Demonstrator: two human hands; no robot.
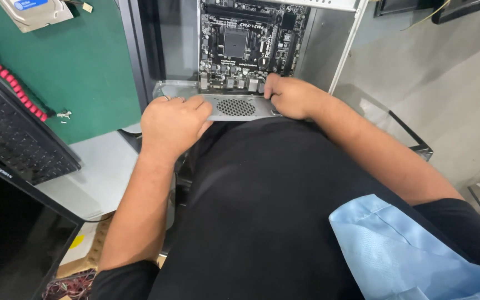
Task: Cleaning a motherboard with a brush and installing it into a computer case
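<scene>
Motherboard inside case; keyboard left, probably on desk.

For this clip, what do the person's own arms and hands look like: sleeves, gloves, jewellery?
Both hands are bare, no gloves. The left hand has what look like thin rings on two fingers; the right hand shows none. The forearms are uncovered, with no watch or wristband visible. Short black sleeves begin near the upper arms, matching the black shirt. A light blue cloth lies over the right side of the torso.

Single head-worn view, steeply downward and close, over the person's torso toward the open computer case.
</scene>
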